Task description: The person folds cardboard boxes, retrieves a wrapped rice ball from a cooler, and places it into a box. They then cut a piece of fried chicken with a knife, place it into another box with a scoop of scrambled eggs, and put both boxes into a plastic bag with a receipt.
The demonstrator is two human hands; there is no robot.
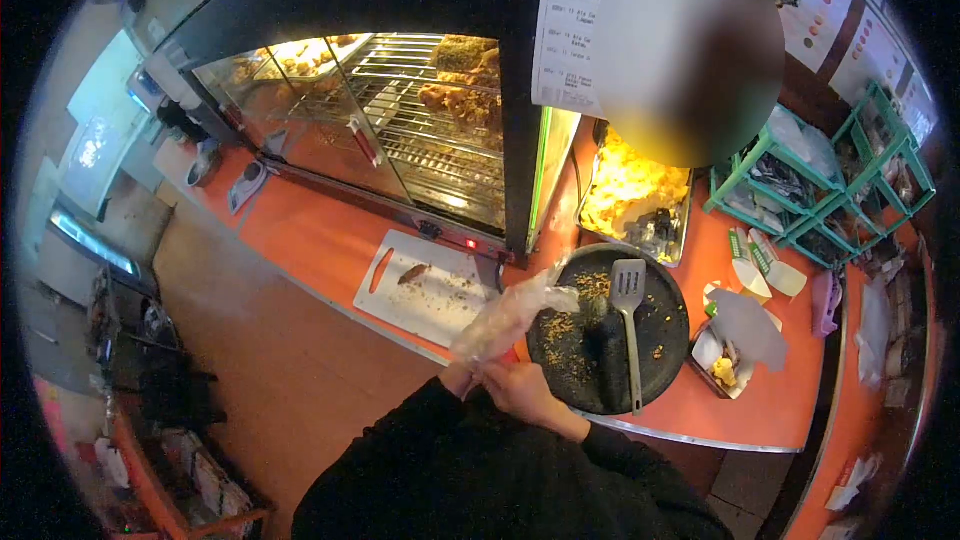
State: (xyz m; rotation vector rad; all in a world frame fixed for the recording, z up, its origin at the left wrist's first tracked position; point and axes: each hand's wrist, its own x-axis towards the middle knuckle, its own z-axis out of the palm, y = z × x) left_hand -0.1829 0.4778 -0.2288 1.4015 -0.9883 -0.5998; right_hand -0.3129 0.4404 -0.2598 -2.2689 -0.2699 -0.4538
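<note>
A clear, crumpled plastic glove [515, 312] covers my left hand [490, 335], which points up and right over the front counter edge. Its fingers are blurred under the plastic. My bare right hand [525, 392] is closed at the left wrist, pinching the glove's cuff. Just right of both hands lies a round black pan [560, 365] with brown crumbs. A slotted spatula [628, 290] rests across the pan, handle towards me. Left of the gloved hand is a white cutting board [385, 305] with crumbs and a small brown piece.
Behind stands a lit glass food warmer [400, 130] with racks of fried food. A tray of yellow food [630, 185], green baskets [775, 165], a paper food box [715, 370] and folded cartons [775, 265] are right. An order slip [575, 30] hangs above.
</note>
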